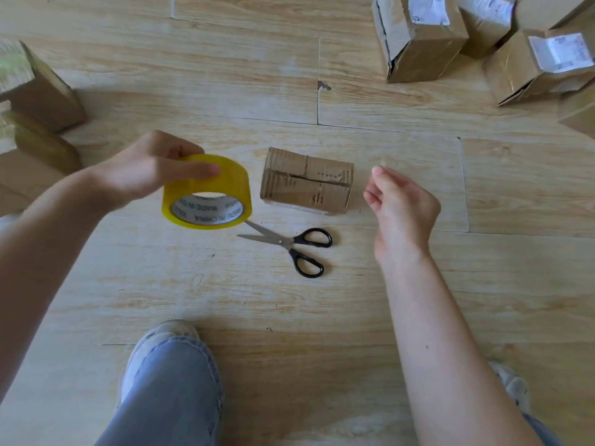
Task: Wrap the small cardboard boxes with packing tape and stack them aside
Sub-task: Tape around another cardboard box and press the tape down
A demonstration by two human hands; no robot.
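denim knee (167, 381); left hand (145, 169) grips glossy tape ring (207, 188) (right hand (402, 214) loose, empty).

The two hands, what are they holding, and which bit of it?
The left hand grips the yellow tape roll by its outer band. The right hand holds nothing visible.

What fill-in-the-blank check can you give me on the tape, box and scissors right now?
The left hand holds the ____ tape roll. The scissors have ____ handles. The small cardboard box lies between the tape roll and the right hand, on the ____. Missing: yellow; black; floor.
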